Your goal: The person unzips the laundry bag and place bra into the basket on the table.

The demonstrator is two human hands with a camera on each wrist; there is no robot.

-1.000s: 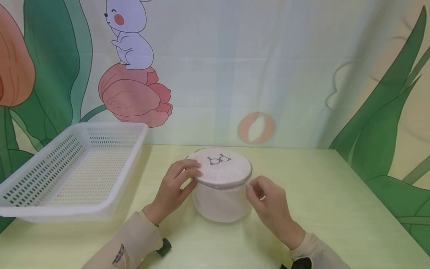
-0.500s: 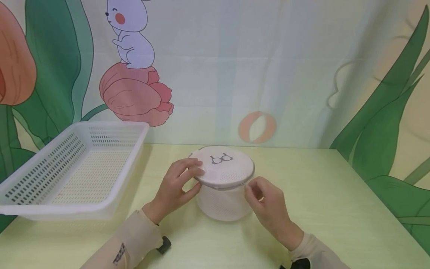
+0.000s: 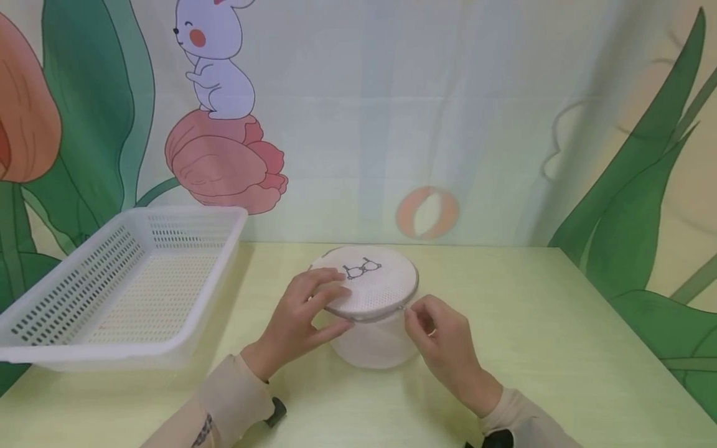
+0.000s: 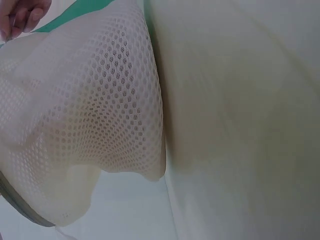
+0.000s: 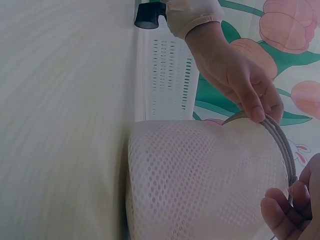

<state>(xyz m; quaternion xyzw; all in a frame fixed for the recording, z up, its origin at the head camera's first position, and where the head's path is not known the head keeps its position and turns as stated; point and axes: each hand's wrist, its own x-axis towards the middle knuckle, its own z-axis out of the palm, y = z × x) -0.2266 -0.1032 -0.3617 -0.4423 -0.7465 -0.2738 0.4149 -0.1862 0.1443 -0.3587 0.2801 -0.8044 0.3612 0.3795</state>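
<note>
A white cylindrical mesh laundry bag [image 3: 372,342] stands upright on the table, with a line drawing of a bra on its round lid [image 3: 386,283]. A grey zipper [image 5: 286,145] runs round the lid's edge. At the lid's left front, my left hand [image 3: 299,314] grips the rim, fingers on top and thumb below the edge. My right hand [image 3: 445,348] pinches the small zipper pull [image 3: 402,307] at the front right; the fingertips partly hide it. The left wrist view shows the bag's mesh wall [image 4: 110,100] close up. The bag's contents cannot be made out.
A white plastic basket [image 3: 185,339] with slotted sides stands on the left of the pale green table [image 3: 554,336]. Behind the table hangs a printed cloth [image 3: 336,124] with a rabbit and flowers.
My left hand has shifted slightly right along the rim, its thumb now farther under the front edge. My right hand has moved slightly left with the zipper pull. The lid has tilted a little.
</note>
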